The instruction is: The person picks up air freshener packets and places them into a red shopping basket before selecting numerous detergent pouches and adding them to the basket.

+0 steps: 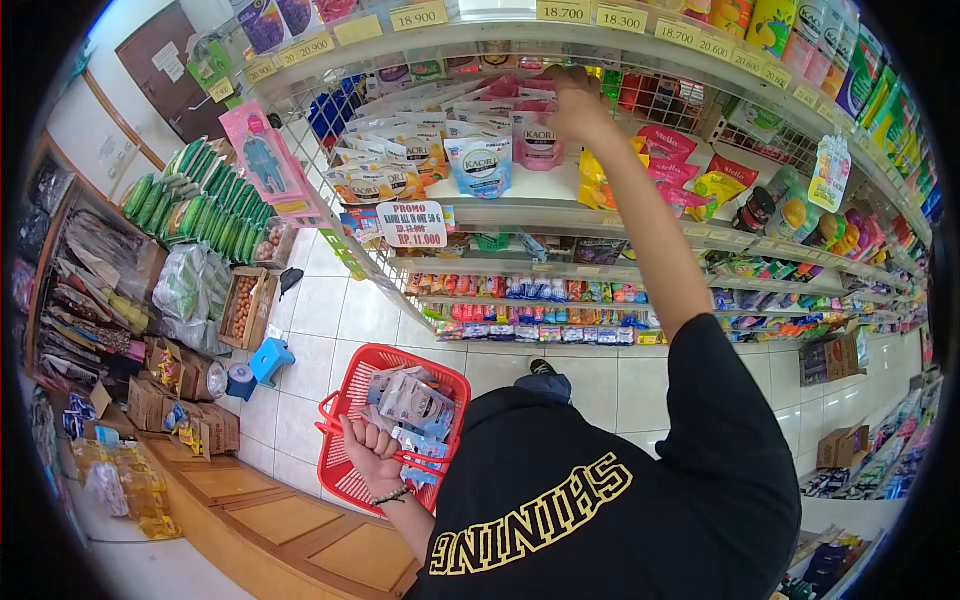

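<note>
My left hand is closed around the handles of a red shopping basket that hangs low at my left side. Inside the basket lie several white and blue refill pouches. My right hand is stretched up to the upper shelf. Its fingers rest on the top of a pink Kaori pouch that stands upright in a row. A blue Kaori pouch stands just left of it, with more pouches lined up further left.
A white promo price tag hangs off the shelf edge. Lower shelves carry small packets. Yellow and red pouches fill the right side. Cardboard boxes, a blue stool and a wooden counter stand at left on the tiled floor.
</note>
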`<state>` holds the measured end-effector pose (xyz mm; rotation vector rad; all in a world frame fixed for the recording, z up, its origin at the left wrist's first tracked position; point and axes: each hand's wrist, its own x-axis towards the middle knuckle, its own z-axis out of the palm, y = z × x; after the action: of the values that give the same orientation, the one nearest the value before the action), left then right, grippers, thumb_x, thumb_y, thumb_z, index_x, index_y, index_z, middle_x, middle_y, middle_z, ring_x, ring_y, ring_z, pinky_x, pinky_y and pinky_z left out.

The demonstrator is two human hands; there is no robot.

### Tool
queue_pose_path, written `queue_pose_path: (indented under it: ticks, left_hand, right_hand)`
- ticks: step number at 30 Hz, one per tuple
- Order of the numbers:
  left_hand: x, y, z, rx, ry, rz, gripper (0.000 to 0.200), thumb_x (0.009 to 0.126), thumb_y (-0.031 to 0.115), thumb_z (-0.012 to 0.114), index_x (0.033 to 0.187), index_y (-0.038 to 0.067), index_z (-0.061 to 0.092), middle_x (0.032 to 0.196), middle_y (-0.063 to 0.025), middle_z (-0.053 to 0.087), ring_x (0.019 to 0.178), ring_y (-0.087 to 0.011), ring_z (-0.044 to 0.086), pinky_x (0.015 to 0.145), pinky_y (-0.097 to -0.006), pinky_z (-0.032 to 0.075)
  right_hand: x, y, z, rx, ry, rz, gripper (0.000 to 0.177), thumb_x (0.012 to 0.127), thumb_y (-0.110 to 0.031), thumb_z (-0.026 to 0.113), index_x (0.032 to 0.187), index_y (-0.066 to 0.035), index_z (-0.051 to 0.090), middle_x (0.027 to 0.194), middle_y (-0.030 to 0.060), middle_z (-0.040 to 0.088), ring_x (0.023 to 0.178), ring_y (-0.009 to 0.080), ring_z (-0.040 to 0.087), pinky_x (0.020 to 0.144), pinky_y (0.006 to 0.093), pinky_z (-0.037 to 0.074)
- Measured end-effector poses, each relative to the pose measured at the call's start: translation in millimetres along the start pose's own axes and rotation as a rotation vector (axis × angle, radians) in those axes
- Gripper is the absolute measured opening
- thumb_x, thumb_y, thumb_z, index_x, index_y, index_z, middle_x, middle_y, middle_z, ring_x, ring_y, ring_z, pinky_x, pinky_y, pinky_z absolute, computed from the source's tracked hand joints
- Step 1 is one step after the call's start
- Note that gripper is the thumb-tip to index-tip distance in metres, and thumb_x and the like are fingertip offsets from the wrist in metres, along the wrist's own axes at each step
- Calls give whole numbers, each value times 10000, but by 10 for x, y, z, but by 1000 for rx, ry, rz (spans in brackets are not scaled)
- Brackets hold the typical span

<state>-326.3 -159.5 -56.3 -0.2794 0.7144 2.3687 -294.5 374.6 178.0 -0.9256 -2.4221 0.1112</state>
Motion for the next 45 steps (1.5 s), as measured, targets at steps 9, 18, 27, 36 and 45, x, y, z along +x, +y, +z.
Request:
queue_pose_path:
  ticks: [9, 18, 27, 36, 45]
  left_hand:
    - [-20, -31, -54, -26, -11, 37, 574, 1067, 495, 348, 578, 220, 222, 481, 80, 161, 373, -54, 99, 335, -229, 87]
    - [-20, -75, -79, -87, -10, 33, 568, 1064, 502, 350, 581, 222, 241, 489, 80, 165, 378, -55, 105, 343, -230, 93]
    - [51, -134, 25, -121, 16, 80, 572, 1064, 494, 358, 578, 222, 229, 481, 81, 168, 375, -55, 104, 338, -232, 91]
    - [207, -197, 170, -115, -18, 76, 577, 1070, 495, 332, 577, 216, 225, 482, 77, 167, 377, -60, 106, 338, -235, 96]
    - [214, -103, 475, -22, 234, 81, 577, 1065, 496, 347, 565, 222, 254, 455, 85, 197, 349, -45, 132, 320, -225, 86]
  right_hand:
    - [1070, 575, 778, 2, -299, -317, 408, 843, -177, 716, 1245, -141, 656, 1258, 128, 640, 1181, 293, 602, 966, 395, 496]
    - [1209, 548, 829, 91, -327, -394, 492, 811, -9, 596, 1277, -155, 653, 1243, 154, 623, 1202, 323, 587, 967, 422, 498]
    - [1535, 691, 1226, 3, -506, -385, 424, 814, -141, 732, 1234, -120, 674, 1237, 175, 644, 1124, 336, 632, 918, 422, 514]
    - [1254, 444, 690, 316, -488, -475, 396, 834, -184, 737, 1199, -54, 654, 1159, 200, 679, 1060, 340, 666, 856, 403, 534]
    - [1530, 638, 1025, 240, -416, -930, 433, 964, -371, 603, 1258, -53, 611, 1172, 211, 654, 1106, 355, 611, 967, 421, 479]
